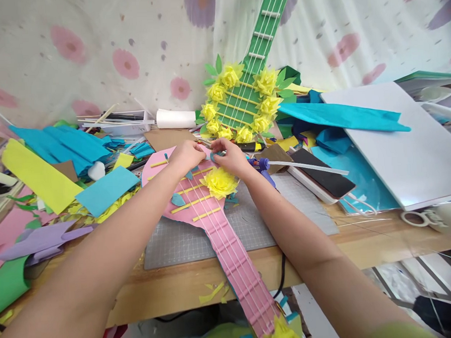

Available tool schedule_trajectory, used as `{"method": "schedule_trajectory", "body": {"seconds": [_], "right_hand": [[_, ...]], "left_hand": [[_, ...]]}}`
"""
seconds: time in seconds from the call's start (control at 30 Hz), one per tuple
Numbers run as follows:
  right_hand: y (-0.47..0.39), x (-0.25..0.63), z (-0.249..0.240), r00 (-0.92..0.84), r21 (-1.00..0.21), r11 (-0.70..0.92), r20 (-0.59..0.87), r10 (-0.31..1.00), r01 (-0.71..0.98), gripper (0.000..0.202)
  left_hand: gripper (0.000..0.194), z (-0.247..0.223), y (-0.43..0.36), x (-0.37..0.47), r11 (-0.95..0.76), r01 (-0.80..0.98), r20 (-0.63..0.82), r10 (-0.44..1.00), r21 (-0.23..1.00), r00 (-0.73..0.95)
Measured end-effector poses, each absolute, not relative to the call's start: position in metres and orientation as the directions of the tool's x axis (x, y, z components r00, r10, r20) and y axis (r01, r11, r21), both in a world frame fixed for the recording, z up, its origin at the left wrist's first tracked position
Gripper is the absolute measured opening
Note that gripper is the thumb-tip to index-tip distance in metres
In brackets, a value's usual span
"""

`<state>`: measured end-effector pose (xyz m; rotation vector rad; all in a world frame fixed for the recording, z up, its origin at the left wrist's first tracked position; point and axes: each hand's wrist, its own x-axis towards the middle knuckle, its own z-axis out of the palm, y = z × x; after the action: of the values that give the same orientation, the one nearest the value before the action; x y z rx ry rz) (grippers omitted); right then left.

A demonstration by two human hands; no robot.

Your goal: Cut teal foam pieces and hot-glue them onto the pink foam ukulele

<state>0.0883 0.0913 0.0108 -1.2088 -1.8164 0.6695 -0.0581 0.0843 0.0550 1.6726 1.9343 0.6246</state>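
A pink paper guitar (229,248) lies on the table, its neck slanting toward me past the front edge. White strings and yellow strips cross its body. My left hand (185,157) is over the far end of the body, fingers pinched together; what they hold, if anything, is hidden. Close beside it, my right hand (230,158) pinches a small blue paper piece (218,154) between thumb and fingers. Just below sits a yellow paper flower (220,182) on the guitar's edge. A loose blue paper leaf (178,199) rests on the body.
Behind stands a green paper guitar (241,101) ringed with yellow flowers. A blue glue gun (260,164) and a phone (319,172) are at the right, near a white board (403,136). Paper scraps (42,172) crowd the left. A grey cutting mat (169,248) lies underneath.
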Motion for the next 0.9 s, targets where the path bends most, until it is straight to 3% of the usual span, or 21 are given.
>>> {"method": "schedule_trajectory", "body": {"seconds": [0.1,0.33,0.9], "right_hand": [[0.089,0.087,0.014,-0.182,-0.796,0.371,0.324,0.929,0.478,0.027],[0.087,0.086,0.019,-0.183,-0.818,0.351,0.300,0.936,0.455,0.028],[0.088,0.086,0.017,-0.189,-0.805,0.353,0.298,0.936,0.478,0.028]], "left_hand": [[0.012,0.060,0.082,-0.053,0.107,0.861,-0.039,0.994,0.498,-0.101],[0.017,0.065,0.075,-0.045,0.083,0.938,0.021,0.995,0.336,-0.096],[0.015,0.066,0.072,-0.049,0.051,0.953,0.018,0.998,0.300,-0.059]]}}
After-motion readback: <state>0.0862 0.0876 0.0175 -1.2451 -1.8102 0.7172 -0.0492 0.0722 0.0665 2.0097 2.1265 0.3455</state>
